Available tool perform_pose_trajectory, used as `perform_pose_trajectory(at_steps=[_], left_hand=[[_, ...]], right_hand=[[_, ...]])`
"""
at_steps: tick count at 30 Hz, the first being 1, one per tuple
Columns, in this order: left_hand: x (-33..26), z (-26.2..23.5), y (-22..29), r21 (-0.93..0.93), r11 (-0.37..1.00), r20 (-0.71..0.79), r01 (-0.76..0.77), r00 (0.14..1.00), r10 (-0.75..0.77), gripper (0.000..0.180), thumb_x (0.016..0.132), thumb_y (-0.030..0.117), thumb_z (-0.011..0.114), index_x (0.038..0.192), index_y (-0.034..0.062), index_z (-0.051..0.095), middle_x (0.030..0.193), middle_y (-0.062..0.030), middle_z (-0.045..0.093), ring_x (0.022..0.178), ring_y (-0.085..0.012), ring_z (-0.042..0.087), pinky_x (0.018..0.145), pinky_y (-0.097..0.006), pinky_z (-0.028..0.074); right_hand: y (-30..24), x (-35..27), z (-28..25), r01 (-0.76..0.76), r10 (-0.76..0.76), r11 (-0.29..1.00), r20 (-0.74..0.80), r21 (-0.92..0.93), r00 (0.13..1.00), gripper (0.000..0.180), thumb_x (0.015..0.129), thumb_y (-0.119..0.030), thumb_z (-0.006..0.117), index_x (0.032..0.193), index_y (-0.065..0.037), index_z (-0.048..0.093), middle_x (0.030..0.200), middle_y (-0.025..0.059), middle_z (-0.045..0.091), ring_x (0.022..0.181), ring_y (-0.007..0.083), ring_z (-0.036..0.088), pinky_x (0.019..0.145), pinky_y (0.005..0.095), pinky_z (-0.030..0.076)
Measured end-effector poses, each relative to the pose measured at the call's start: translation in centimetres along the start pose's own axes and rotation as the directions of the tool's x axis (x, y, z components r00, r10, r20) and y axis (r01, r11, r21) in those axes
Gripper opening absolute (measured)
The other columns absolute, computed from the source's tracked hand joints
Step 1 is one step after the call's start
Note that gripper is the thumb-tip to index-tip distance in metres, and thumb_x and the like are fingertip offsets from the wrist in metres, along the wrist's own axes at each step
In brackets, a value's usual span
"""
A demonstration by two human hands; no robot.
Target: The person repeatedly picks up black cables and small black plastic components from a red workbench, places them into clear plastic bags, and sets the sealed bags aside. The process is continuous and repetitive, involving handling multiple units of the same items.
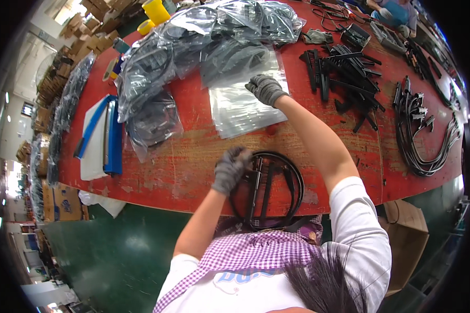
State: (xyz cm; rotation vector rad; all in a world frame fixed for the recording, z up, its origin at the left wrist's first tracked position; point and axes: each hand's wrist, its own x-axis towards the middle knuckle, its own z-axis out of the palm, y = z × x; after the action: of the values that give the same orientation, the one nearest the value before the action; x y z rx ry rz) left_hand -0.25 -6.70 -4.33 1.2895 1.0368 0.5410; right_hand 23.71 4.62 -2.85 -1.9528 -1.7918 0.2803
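My left hand (pixel 232 170), in a grey glove, is beside the left rim of a coiled black cable (pixel 301 180). Motion smears its fingers, so their grip is unclear. Inside the coil lie narrow black strips (pixel 267 190), and the coil rests at the table's near edge by my apron. Stretched forward, my right hand (pixel 267 90) is over a stack of clear flat plastic bags (pixel 235 112). Its gloved fingers are curled closed, with the tips down at the bags; whatever they pinch is hidden.
Bagged black cables (pixel 151 62) heap along the far side of the red table (pixel 193 167). A blue-and-white folder-like object (pixel 100 138) lies left. Black plastic parts (pixel 350 78) and looped cables (pixel 420 151) lie right. A cardboard box (pixel 404 245) stands below; another person (pixel 394 13) is far right.
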Motion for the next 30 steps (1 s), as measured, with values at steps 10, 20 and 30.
perform_pose_trajectory(at_steps=[10,20,30], left_hand=[[6.3,6.0,1.6,-0.854,0.520,-0.085,0.029,0.977,-0.195,0.032,0.079,0.022,0.067,0.104,0.0084,0.054,0.091,-0.0049,0.059,0.078,-0.0119,0.054,0.064,-0.028,0.046],[3.4,-0.3,-0.2,0.803,0.516,-0.397,-0.300,0.376,0.837,0.053,0.071,0.020,0.073,0.115,0.0048,0.050,0.114,-0.0167,0.047,0.103,-0.0251,0.047,0.090,-0.035,0.039],[7.9,-3.1,2.5,0.939,-0.159,0.323,-0.305,0.625,0.711,0.014,0.076,0.017,0.055,0.083,0.0149,0.067,0.096,-0.0026,0.063,0.085,-0.0214,0.059,0.073,-0.037,0.046]], right_hand=[[-2.8,-7.4,-1.5,0.029,-0.029,0.999,0.006,0.028,1.000,0.032,0.084,-0.032,0.052,0.086,-0.001,0.061,0.085,0.0186,0.059,0.086,0.0351,0.055,0.077,0.0419,0.044],[-2.9,-8.0,-0.9,-0.065,0.055,0.997,-0.176,-0.052,0.983,0.030,0.083,-0.032,0.052,0.082,-0.003,0.060,0.087,0.0196,0.060,0.087,0.0354,0.055,0.079,0.0429,0.044],[-5.7,-11.7,-2.4,0.203,-0.326,0.913,-0.333,-0.354,0.885,0.028,0.078,-0.032,0.060,0.098,-0.012,0.062,0.108,0.0100,0.055,0.099,0.0287,0.050,0.084,0.0403,0.040]])
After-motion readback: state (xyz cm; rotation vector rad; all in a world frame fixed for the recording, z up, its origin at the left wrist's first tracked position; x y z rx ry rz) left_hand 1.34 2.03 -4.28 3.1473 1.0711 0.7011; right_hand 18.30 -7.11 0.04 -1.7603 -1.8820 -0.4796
